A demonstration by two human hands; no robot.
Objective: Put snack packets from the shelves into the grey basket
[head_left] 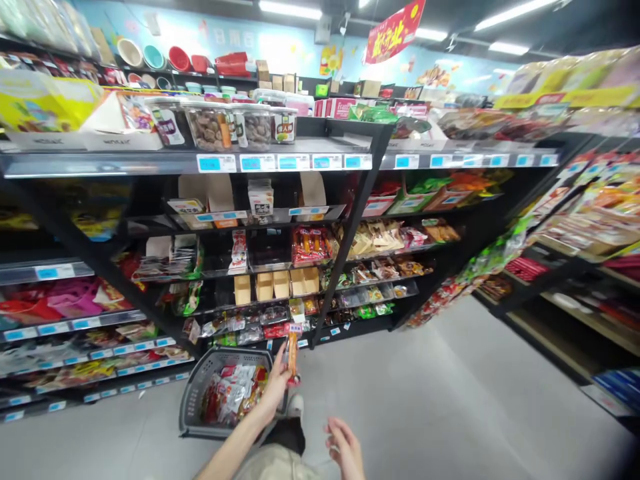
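My left hand (pixel 279 379) grips a slim packaged snack stick (pixel 292 357), orange with a red-and-white top, held upright beside the basket's right rim. Below and left of that hand, a grey plastic shopping basket (pixel 187 393) rests on the floor. Inside it lie several shiny snack packets (pixel 233 393), mostly red and silver. My right hand (pixel 343 441) hovers low over the floor with loosely curled fingers a little apart, holding nothing I can see. In front of me, small packets (pixel 250 333) fill the lowest shelf row.
Black shelving (pixel 360 207) crosses ahead, with brown open boxes (pixel 265 285) and a red candy box (pixel 311 243). Clear tubs (pixel 207 125) stand on top. Another rack (pixel 590 280) is on the right, across the grey floor (pixel 425 400). My shoe (pixel 296 405) is close to the basket.
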